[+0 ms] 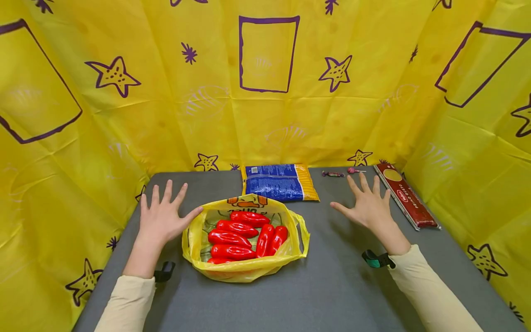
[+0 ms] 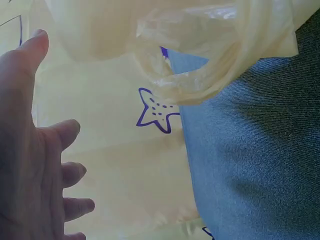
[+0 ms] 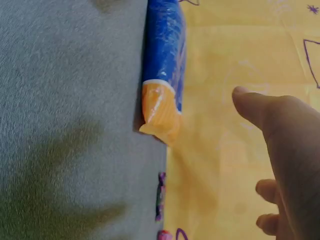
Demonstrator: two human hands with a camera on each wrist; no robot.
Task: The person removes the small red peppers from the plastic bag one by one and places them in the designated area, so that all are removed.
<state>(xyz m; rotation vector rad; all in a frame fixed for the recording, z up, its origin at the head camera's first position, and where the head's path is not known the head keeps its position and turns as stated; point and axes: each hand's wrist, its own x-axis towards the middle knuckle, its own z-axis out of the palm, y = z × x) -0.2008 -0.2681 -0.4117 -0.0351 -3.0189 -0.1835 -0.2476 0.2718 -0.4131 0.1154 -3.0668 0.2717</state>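
My left hand [image 1: 162,219] is spread with straight fingers just left of a yellow plastic bag [image 1: 249,273]; its thumb tip overlaps the bag's rim, and I cannot tell if they touch. Inside the open bag lie several shiny red peppers [image 1: 234,251]. The left wrist view shows a loop of the bag's handle [image 2: 200,95] near that hand. On the other side, my right hand [image 1: 370,207] hovers with fingers spread and holds nothing. Nearest to it are a long red packet [image 1: 408,200] lettered "PRIMO GUSTO", a wrapped candy [image 1: 333,174] and a pink lollipop [image 1: 356,170].
A blue and yellow packet [image 1: 274,182] lies behind the bag, near the back edge of the grey table [image 1: 315,295]. Yellow cloth walls [image 1: 265,124] with purple drawings enclose the table at the back and both sides.
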